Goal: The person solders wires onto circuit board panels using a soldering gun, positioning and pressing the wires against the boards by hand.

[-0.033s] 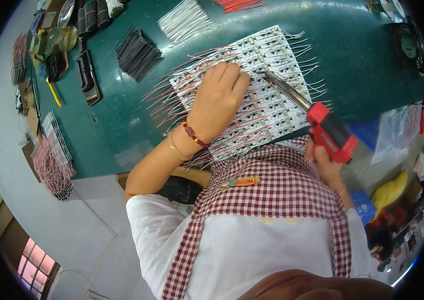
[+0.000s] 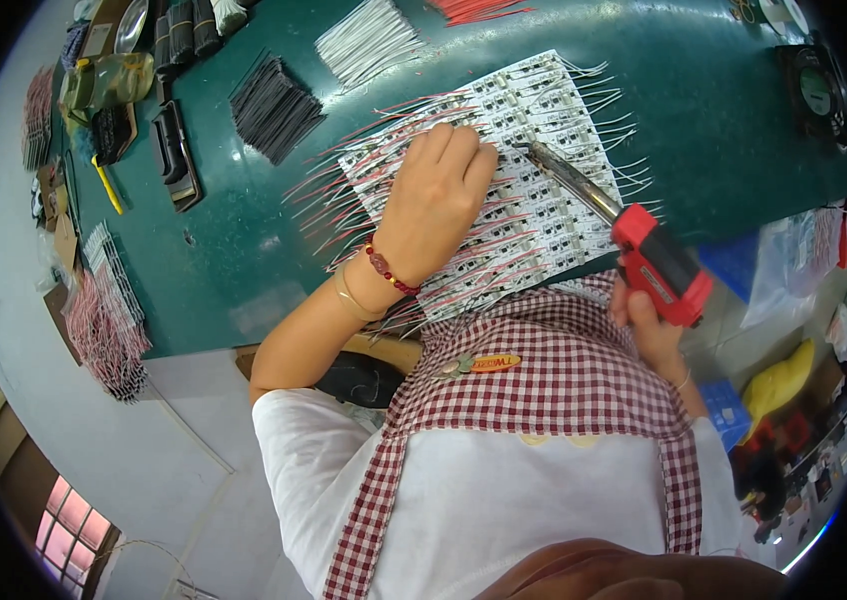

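A white panel of small circuit boards (image 2: 554, 215) lies aslant on the green table. Thin red and white wires fringe its left side, and white wires stick out along its right side. My left hand (image 2: 444, 190) rests over the panel's left half, fingers curled down and closed; the fingertips and whatever they pinch are hidden. In my right hand (image 2: 652, 330), by the table's front edge, is a red and black soldering gun (image 2: 666, 262). Its long metal barrel points up and left, with the tip over the panel's middle, just right of my left hand. Contact there cannot be made out.
Beyond the panel lie piles of black wires (image 2: 276, 108), white wires (image 2: 369, 42) and red wires (image 2: 479, 9). At the left are a black-handled tool (image 2: 174, 155), a yellow pen (image 2: 108, 185) and wired boards (image 2: 109, 315). A black round-faced device (image 2: 816, 95) stands far right.
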Demonstrator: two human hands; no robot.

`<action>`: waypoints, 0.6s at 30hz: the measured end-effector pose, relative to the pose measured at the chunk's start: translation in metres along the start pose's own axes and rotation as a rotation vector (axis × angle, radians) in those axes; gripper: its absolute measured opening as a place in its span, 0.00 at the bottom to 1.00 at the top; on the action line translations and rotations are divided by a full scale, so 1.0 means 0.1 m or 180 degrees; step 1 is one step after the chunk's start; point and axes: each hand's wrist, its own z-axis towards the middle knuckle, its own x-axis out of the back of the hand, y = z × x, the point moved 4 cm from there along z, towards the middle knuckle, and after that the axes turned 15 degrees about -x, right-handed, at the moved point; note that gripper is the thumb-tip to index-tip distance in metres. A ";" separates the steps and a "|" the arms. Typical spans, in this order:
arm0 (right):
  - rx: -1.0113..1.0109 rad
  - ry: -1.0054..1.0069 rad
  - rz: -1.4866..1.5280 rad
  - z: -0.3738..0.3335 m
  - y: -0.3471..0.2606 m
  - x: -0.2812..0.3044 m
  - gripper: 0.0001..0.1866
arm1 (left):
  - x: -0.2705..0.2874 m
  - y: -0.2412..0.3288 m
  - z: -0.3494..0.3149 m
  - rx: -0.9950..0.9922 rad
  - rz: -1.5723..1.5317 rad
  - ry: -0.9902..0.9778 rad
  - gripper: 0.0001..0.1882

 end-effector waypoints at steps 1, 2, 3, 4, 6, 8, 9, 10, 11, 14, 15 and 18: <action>0.0000 0.0002 0.0002 0.00 0.00 0.00 0.12 | 0.01 0.00 0.00 -0.0002 -0.0002 -0.0001 0.09; -0.0015 0.0008 -0.0018 0.00 0.00 0.00 0.12 | 0.02 0.01 0.01 -0.0007 0.0038 -0.0050 0.10; -0.0029 0.0015 -0.0037 0.01 0.00 -0.01 0.11 | 0.02 0.01 0.02 -0.0012 0.0077 -0.0099 0.10; -0.0029 0.0011 -0.0037 0.01 0.00 -0.01 0.11 | 0.01 0.02 0.02 -0.0009 0.0079 -0.0100 0.10; -0.0135 0.0002 -0.0010 0.02 0.02 -0.01 0.11 | 0.01 0.01 0.01 0.0055 0.0096 0.0142 0.11; -0.0154 -0.0022 0.0020 0.04 0.05 0.00 0.11 | 0.00 0.01 0.00 0.0042 0.0093 0.0132 0.11; -0.0174 -0.0042 0.0045 0.04 0.07 0.00 0.10 | 0.00 0.02 -0.01 0.0028 0.0084 0.0126 0.11; -0.0177 -0.0038 0.0044 0.04 0.07 0.00 0.10 | 0.00 0.01 -0.01 0.0027 0.0079 0.0127 0.11; -0.0191 -0.0014 -0.0031 0.04 0.07 0.00 0.10 | 0.00 0.01 0.00 -0.0021 0.0087 0.0080 0.10; -0.0268 0.0003 -0.0116 0.05 0.11 0.01 0.09 | 0.02 0.01 0.02 -0.0064 0.0097 0.0001 0.08; -0.0333 0.0003 -0.0130 0.06 0.14 0.03 0.09 | 0.03 0.02 0.03 -0.0060 0.0092 -0.0029 0.08; 0.0014 0.0222 -0.0725 0.09 0.28 0.09 0.20 | 0.06 0.00 0.07 -0.0092 0.0064 -0.0080 0.07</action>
